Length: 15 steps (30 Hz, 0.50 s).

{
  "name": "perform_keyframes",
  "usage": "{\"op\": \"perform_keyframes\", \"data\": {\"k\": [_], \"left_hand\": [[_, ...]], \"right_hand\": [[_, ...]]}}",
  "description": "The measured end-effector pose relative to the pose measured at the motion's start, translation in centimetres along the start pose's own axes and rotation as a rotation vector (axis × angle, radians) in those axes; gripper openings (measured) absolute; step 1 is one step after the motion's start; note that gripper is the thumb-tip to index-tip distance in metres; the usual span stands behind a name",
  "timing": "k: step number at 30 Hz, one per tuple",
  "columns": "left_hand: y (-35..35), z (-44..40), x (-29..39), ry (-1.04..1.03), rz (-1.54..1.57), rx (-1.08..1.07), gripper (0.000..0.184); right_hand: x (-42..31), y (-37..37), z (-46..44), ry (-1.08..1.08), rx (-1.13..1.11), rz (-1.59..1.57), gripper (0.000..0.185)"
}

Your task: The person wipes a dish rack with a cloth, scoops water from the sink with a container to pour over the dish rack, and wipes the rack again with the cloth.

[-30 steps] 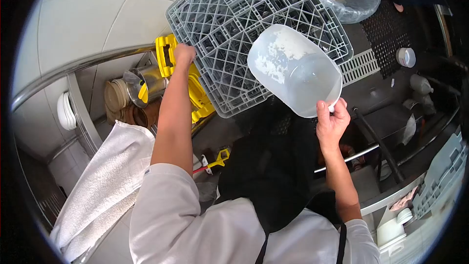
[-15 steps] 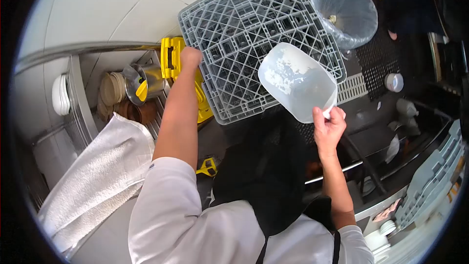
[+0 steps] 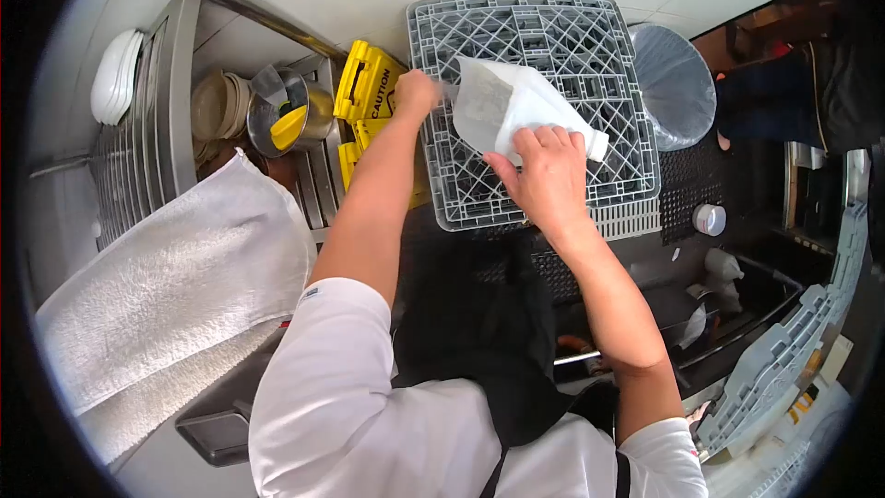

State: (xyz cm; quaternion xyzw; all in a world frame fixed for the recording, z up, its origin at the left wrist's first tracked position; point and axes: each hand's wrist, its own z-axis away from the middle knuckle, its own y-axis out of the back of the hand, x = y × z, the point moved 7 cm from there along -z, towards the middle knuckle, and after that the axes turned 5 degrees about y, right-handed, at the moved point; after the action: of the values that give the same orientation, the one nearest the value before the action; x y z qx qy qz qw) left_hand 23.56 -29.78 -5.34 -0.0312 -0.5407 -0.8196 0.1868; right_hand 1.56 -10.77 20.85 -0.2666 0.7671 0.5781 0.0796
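Note:
A white plastic jug cut open into a scoop [image 3: 544,109] is tilted above the grey lattice crates [image 3: 442,194], its open end to the left and its neck to the right. My right hand [image 3: 551,161] lies over its near side, fingers bent on it. My left hand [image 3: 417,94] is a fist at the crates' left edge, beside a yellow caution sign [image 3: 367,83]. A blurred grey piece shows between this fist and the scoop; what the fist grips cannot be made out.
A lined bin [image 3: 675,83] stands right of the crates, with another person's dark-clothed legs [image 3: 770,92] beyond. At left, a metal rack [image 3: 166,120] holds bowls [image 3: 221,106] and a metal pot [image 3: 318,106]. A white towel [image 3: 194,267] hangs in front.
The scoop has turned, its open end now facing left and its inside mostly hidden. My right hand has shifted from its end onto its side. The view has swung, and the left fist stays near the crates.

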Motion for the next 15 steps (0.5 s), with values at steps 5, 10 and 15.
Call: {"op": "perform_keyframes", "data": {"k": [5, 10, 15], "left_hand": [[1.1, 3.5, -0.5, -0.011, 0.306, 0.200, 0.031], [-5.3, 5.8, -6.3, 0.099, 1.466, 0.181, 0.040], [-4.2, 3.1, -5.3, 0.095, 0.846, 0.183, 0.035]], "right_hand": [[1.3, 2.9, 4.0, -0.139, 0.080, 0.000, 0.039], [6.0, 8.3, 16.6, -0.752, 0.276, -0.243, 0.038], [5.3, 15.0, 30.1, -0.947, 0.486, -0.166, 0.022]]}}
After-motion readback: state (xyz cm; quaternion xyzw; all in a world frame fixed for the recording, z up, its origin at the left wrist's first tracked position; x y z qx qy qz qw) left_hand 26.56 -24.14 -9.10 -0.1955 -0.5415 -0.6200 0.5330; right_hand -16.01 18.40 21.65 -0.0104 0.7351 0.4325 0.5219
